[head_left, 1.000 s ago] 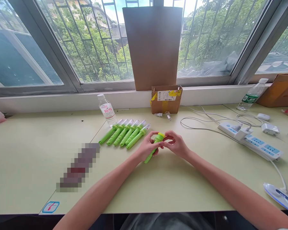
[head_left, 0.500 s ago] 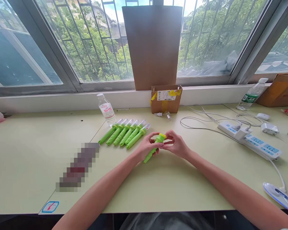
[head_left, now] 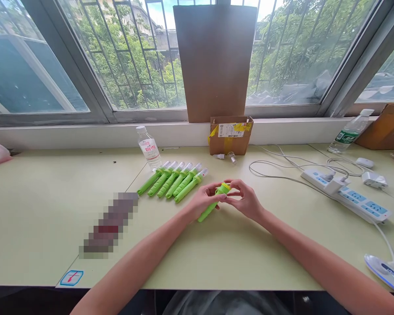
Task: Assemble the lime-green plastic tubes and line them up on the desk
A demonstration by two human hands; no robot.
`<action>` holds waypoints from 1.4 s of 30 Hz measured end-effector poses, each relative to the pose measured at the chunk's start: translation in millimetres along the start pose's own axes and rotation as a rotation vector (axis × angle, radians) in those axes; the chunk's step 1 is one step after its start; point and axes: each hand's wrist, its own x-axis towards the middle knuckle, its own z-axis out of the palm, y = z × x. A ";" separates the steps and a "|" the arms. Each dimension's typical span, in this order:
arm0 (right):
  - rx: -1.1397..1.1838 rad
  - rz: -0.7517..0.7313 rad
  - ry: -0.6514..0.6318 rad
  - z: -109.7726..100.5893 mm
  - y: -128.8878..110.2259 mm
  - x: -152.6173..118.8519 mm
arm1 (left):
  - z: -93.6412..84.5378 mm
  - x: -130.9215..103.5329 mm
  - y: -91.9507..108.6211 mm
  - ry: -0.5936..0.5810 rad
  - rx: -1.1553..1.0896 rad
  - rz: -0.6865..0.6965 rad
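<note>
My left hand (head_left: 206,200) is closed around a green plastic handle (head_left: 207,211), held tilted with its lower end toward me. A yellow piece (head_left: 226,186) sits at the upper end of the handle. My right hand (head_left: 244,199) pinches at this yellow end with thumb and fingers, partly hiding it. To the left, several green sticks with clear tips (head_left: 184,183) lie side by side in a slanted row. Beyond my hands, a small clear plastic piece (head_left: 232,158) and a small white-ended piece (head_left: 219,156) lie before a cardboard box.
The opened cardboard box (head_left: 230,142) stands at the back by the window sill. A water bottle (head_left: 149,151) stands behind the sticks. On the right are a power strip (head_left: 348,196), looping cables, another bottle (head_left: 348,133) and a white oval device (head_left: 384,271). A blurred dark object (head_left: 110,227) lies left.
The view has shifted slightly. Both hands stay on the green handle, with the right fingers slightly rearranged at the yellow end. The row of sticks is unchanged.
</note>
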 end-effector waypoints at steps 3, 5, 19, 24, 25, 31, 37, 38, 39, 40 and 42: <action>0.006 0.008 -0.022 2.4 1.0 -0.3 | 0.5 -1.2 -0.9 -0.040 -0.017 0.008; 0.014 0.007 -0.033 3.2 2.3 -0.2 | 0.8 -1.8 -1.7 -0.051 -0.017 0.010; -0.060 -0.078 0.006 0.7 1.3 0.6 | -0.5 -1.9 -1.2 -0.114 0.019 0.015; -0.060 -0.050 0.068 3.7 1.9 -1.2 | 0.1 -2.6 1.1 -0.125 -0.013 0.037; -0.059 -0.048 0.078 4.2 1.6 -1.4 | 0.3 -2.6 1.5 -0.130 -0.020 0.038; -0.080 -0.072 0.096 4.4 -0.1 -1.8 | -1.1 -1.5 1.0 -0.148 -0.046 0.021; -0.129 -0.129 0.112 4.4 0.7 -2.0 | -4.4 -1.6 1.3 -0.166 -0.081 0.003; -0.128 -0.137 0.110 4.4 0.0 -1.7 | -4.8 -1.9 1.7 -0.167 -0.098 0.001; -0.126 -0.146 0.105 4.2 -0.9 -1.4 | -5.1 -2.2 2.1 -0.168 -0.119 0.000; -0.124 -0.157 0.097 3.9 -2.0 -1.0 | -5.4 -2.5 2.4 -0.170 -0.138 -0.006; -0.129 -0.174 0.079 3.0 -4.0 -0.4 | -6.0 -3.2 2.6 -0.172 -0.160 -0.030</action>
